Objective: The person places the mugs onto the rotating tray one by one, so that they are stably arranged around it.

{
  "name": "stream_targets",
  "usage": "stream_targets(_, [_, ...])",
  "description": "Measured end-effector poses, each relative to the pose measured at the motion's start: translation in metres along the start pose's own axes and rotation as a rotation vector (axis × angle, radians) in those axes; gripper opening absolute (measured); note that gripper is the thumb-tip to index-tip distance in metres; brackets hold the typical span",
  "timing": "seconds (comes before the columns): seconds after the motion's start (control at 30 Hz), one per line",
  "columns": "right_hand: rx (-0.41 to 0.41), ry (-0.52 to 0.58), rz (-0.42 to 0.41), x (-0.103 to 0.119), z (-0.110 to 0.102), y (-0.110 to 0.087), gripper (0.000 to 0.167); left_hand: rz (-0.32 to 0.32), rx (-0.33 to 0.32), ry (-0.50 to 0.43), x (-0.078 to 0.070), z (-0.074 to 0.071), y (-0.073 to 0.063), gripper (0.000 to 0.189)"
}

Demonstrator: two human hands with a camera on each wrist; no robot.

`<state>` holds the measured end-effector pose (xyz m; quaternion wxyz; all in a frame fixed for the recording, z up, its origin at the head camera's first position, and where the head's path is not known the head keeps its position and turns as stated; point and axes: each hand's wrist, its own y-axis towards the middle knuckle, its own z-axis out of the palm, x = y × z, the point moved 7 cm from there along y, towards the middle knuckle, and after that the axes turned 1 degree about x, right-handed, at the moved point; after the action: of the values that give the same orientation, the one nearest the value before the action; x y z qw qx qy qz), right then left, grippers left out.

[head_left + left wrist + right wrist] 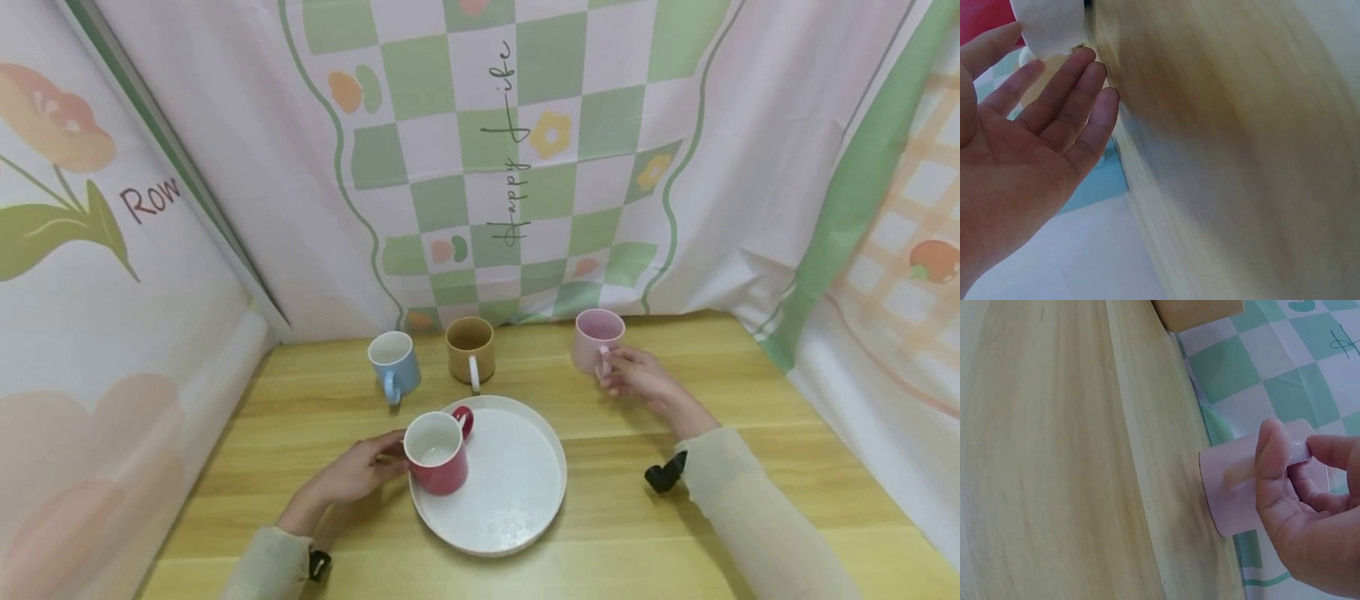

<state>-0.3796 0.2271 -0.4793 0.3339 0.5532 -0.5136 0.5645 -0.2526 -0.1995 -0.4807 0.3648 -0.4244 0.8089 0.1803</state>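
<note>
My right hand [645, 382] pinches the handle of a pink mug [588, 353], which stands upright near the back of the table. In the right wrist view, thumb and fingers of the right hand [1310, 525] close on that handle from the open side of the pink mug [1232, 494]. A red mug [444, 477] with a white inside stands on the left part of a round white plate [517, 500], its handle pointing to the back right. Beside it is my left hand [352, 473], fingertips right at the mug and the plate's rim. The left wrist view shows its fingers [1054, 100] spread and relaxed.
Behind the plate stand a light blue mug [403, 375] and a brown mug [467, 363] with a white handle, both handles facing front. A printed curtain [495, 192] hangs along the back edge of the wooden table [622, 517], with more cloth at both sides.
</note>
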Motion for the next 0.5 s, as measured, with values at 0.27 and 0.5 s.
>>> stream_targets(0.27, [-0.006,0.023,-0.014,0.0061,0.0038,-0.004,0.054,0.001,0.0,-0.004,0.0025,-0.0002,-0.0002,0.048])
stream_targets(0.5, [-0.048,-0.015,-0.037,0.0103,0.0046,-0.0078,0.043,-0.003,0.005,-0.003,0.0036,0.0011,-0.0004,0.049])
